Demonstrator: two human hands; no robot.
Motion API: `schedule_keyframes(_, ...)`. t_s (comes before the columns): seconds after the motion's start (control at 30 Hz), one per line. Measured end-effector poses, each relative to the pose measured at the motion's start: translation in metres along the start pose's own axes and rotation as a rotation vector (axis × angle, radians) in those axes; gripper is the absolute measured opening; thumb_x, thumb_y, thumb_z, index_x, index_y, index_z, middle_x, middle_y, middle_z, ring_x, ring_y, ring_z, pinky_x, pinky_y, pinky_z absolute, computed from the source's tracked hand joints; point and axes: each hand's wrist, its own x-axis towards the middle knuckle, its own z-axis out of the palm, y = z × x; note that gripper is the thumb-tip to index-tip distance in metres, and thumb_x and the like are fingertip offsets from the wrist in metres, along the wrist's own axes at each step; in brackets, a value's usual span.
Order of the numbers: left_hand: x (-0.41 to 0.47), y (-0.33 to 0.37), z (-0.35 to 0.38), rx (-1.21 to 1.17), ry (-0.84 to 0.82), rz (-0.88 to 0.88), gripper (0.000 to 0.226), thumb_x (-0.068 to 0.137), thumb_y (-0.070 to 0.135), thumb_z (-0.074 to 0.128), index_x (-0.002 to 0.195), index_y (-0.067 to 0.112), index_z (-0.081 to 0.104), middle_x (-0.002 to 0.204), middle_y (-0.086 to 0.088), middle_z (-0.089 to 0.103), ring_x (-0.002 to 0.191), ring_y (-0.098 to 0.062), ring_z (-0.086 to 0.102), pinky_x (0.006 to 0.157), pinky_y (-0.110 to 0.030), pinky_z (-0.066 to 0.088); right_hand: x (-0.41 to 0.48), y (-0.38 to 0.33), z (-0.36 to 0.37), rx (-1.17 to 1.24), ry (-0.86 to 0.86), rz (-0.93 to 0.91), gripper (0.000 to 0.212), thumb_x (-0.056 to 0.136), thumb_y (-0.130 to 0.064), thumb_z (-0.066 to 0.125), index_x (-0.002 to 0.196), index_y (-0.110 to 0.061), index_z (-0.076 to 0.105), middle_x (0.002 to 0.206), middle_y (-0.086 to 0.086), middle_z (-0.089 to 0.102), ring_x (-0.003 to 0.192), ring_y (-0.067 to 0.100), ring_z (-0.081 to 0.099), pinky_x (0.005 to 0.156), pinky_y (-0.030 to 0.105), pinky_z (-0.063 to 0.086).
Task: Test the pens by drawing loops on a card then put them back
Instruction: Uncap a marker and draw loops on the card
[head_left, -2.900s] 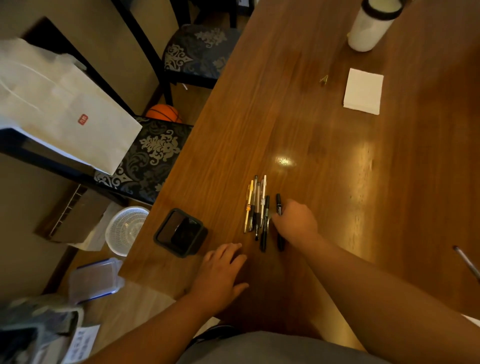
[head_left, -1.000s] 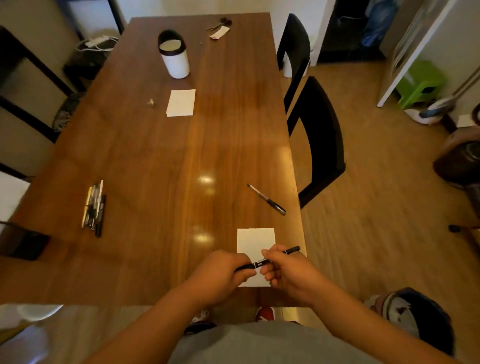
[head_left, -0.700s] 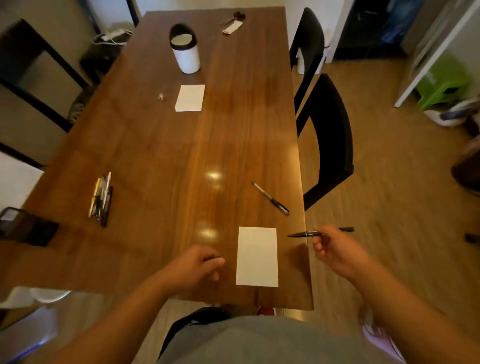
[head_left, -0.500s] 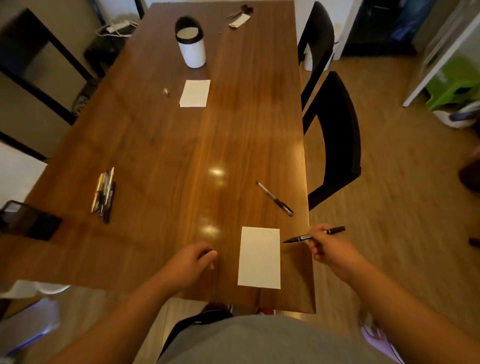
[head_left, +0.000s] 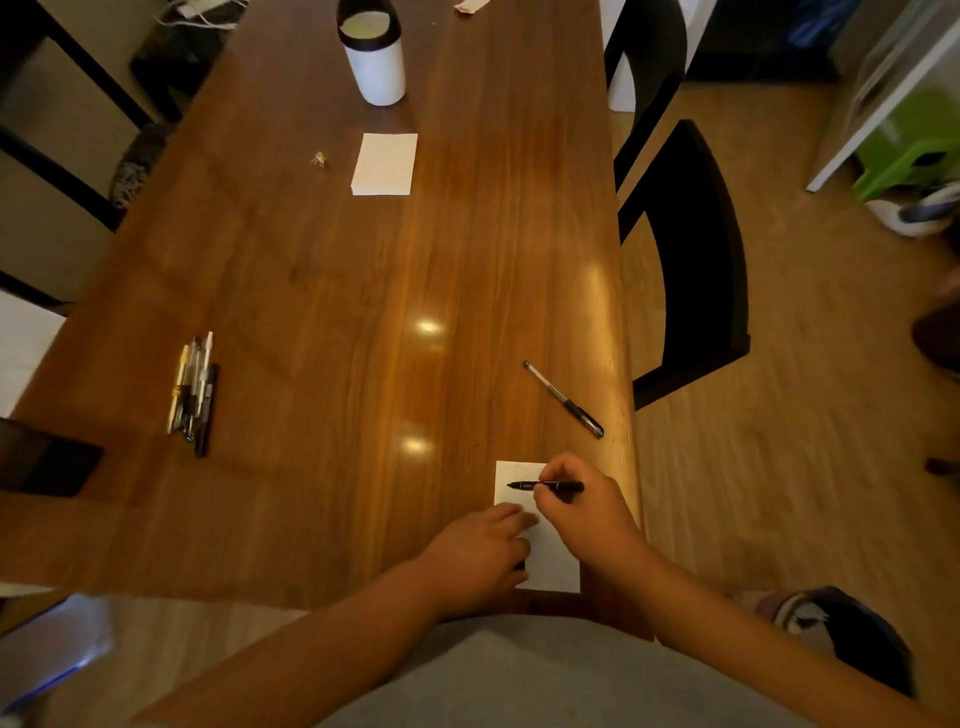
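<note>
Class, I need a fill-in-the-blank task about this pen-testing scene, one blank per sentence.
The right hand grips a black ____ over the card.
The left hand rests on the card's ____ edge.
A loose pen lies beyond the card, near the table's ____ edge.
The white cup stands at the table's ____ end.
Missing words: pen, left, right, far.

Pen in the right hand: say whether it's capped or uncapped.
Uncapped: the pen shows a bare tip over the card; the right hand grips it.
</note>
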Motion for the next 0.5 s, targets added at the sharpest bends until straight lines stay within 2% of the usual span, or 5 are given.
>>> schedule_keyframes(0.13, -0.0013, -0.0044, 0.007, 0.006, -0.014, 0.038, 0.039, 0.098, 0.036, 0.047, 0.123, 0.01, 0.063, 0.152, -0.009, 0.038, 0.14, -0.024, 0.03, 0.107, -0.04, 0.035, 0.0034, 0.0009, 0.0039, -0.022, 0.0, 0.004, 0.018, 0.089, -0.018, 0.069, 0.085, -0.033, 0.057, 0.093, -0.013, 0.065, 0.088, -0.002, 0.062, 0.063, 0.007, 0.05)
schedule_keyframes(0.27, -0.0021, -0.0049, 0.0076, -0.028, 0.01, 0.034, 0.039, 0.098, 0.035, 0.047, 0.123, 0.01, 0.063, 0.152, -0.008, 0.038, 0.139, -0.023, 0.03, 0.108, -0.039, 0.034, 0.0053, 0.0042, 0.0071, -0.018, -0.016, 0.021, 0.016, 0.089, -0.018, 0.068, 0.089, -0.029, 0.057, 0.104, -0.01, 0.064, 0.1, 0.006, 0.059, 0.061, 0.007, 0.049)
schedule_keyframes(0.4, -0.003, -0.0035, 0.0103, -0.041, 0.045, 0.025, 0.039, 0.098, 0.036, 0.047, 0.123, 0.01, 0.062, 0.151, -0.009, 0.039, 0.138, -0.022, 0.032, 0.108, -0.038, 0.034, 0.007, 0.0068, 0.0104, -0.02, -0.05, 0.04, 0.015, 0.09, -0.018, 0.068, 0.09, -0.028, 0.057, 0.107, -0.013, 0.061, 0.106, 0.007, 0.056, 0.065, 0.009, 0.049)
schedule_keyframes(0.5, -0.0031, -0.0043, 0.0118, -0.033, 0.038, 0.029, 0.04, 0.098, 0.036, 0.046, 0.124, 0.01, 0.061, 0.151, -0.01, 0.038, 0.139, -0.024, 0.031, 0.109, -0.04, 0.033, 0.0095, 0.0077, 0.011, -0.011, -0.064, 0.049, 0.015, 0.091, -0.018, 0.067, 0.09, -0.028, 0.057, 0.107, -0.013, 0.06, 0.104, 0.006, 0.055, 0.06, 0.007, 0.049)
